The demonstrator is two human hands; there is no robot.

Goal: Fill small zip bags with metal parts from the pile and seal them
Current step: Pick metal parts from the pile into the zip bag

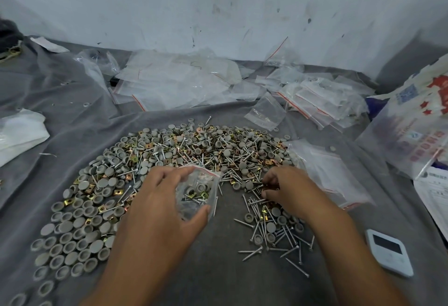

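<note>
Head view: at frame centre the left hand (pixel 157 199) grips a small zip bag (pixel 197 192) (mouth open, already holding screws and grey caps). Just right of it, the right hand (pixel 286 189) pinches parts from the pile (pixel 189 150) spread across the grey-clothed counter (pixel 218 269).

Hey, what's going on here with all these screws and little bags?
A person is bagging hardware on a grey cloth. The left hand holds a small zip bag, open at the top and already holding caps, clips and screws. The right hand is picking at the pile, fingers curled on small parts. Empty bags lie by the wall, and a white device sits at right.
</note>
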